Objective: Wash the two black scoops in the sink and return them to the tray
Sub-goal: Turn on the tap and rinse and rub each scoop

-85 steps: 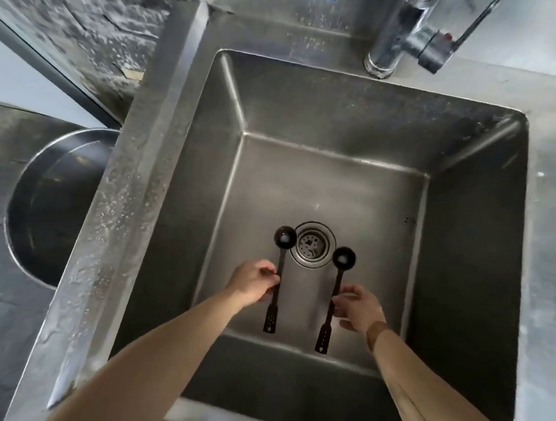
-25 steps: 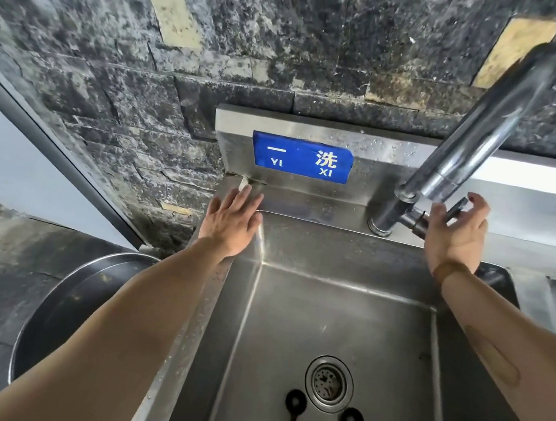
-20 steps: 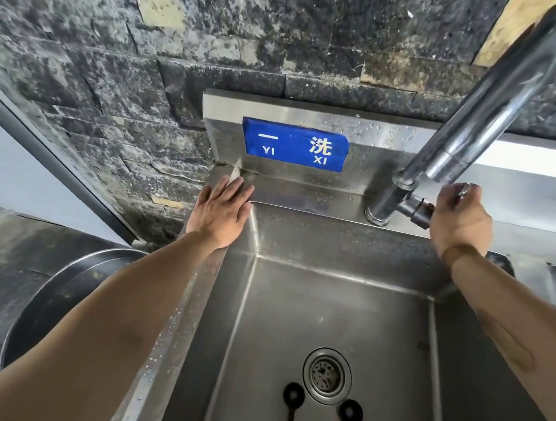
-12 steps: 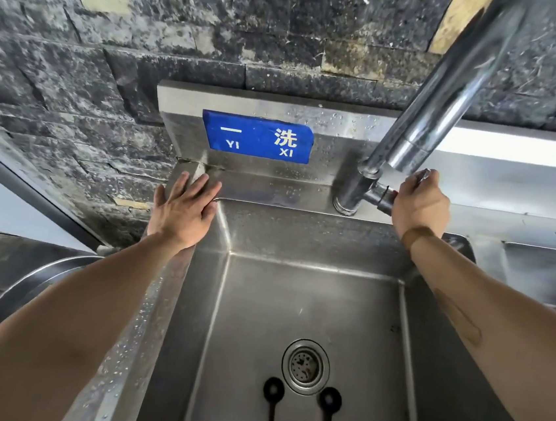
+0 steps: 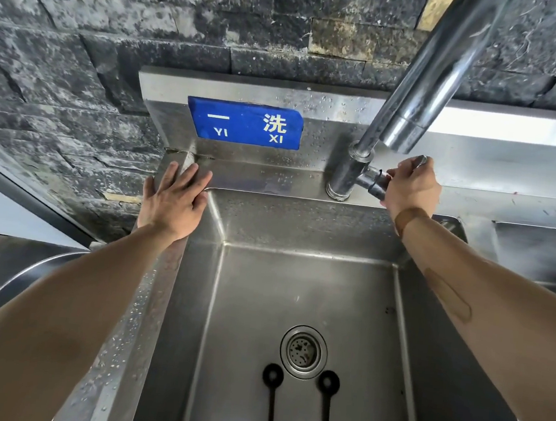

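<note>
Two black scoops lie side by side on the floor of the steel sink [image 5: 370,233], bowls pointing at the drain: the left scoop [image 5: 272,391] and the right scoop [image 5: 327,400]. Their handles run off the bottom of the frame. My right hand [image 5: 409,188] is closed around the tap handle at the base of the chrome tap [image 5: 415,98]. My left hand [image 5: 174,203] rests flat, fingers spread, on the sink's back left corner. No water is running. The tray is not in view.
The round drain strainer [image 5: 303,352] sits between the scoop bowls. A blue sign [image 5: 244,123] is fixed to the steel backsplash under a dark stone wall. A round steel basin [image 5: 15,285] is at the left, and a second sink [image 5: 540,251] at the right.
Both hands left the scoops on the sink floor and rose. The left hand settled on the sink corner; the right hand reached the tap handle and closed on it.
</note>
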Demonstrator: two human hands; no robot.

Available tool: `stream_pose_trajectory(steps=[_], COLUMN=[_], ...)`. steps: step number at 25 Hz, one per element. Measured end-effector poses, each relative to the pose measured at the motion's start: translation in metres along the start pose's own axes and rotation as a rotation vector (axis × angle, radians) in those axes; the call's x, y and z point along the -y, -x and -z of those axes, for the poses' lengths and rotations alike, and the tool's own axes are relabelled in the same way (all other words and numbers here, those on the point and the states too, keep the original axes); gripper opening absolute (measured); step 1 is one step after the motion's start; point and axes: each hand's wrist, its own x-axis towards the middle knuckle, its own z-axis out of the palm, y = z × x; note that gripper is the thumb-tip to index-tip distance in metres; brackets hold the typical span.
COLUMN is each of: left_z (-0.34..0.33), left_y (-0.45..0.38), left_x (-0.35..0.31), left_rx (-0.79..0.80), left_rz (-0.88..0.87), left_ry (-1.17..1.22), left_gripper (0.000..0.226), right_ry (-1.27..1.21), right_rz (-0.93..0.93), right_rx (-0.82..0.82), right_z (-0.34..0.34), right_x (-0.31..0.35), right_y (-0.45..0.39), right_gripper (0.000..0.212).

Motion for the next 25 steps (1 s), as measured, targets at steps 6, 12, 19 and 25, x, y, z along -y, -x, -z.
stream_pose_trajectory(steps=[6, 12, 19, 25], left_z=[0.003, 0.003, 0.002, 0.007], left_y=[0.001, 0.001, 0.001, 0.028], left_x=[-0.002, -0.002, -0.001, -0.018], left_rx=[0.009, 0.017, -0.003, -0.164], left_rz=[-0.003, -0.007, -0.018, -0.105], left_ry=[0.003, -0.009, -0.003, -0.016], left_gripper=[0.05, 0.051, 0.051, 0.048], right_ry=[-0.059, -0.106, -0.093, -0.103], right_rz=[-0.023, -0.069, -0.057, -0.085], right_rx=[-0.01, -0.01, 0.007, 0.097], right_z=[-0.001, -0.004, -0.006, 0.004], right_x=[-0.001, -0.006, -0.011, -0.016], right_y=[-0.001, -0.004, -0.007, 0.004], right_gripper=[0.018, 0.017, 0.016, 0.027])
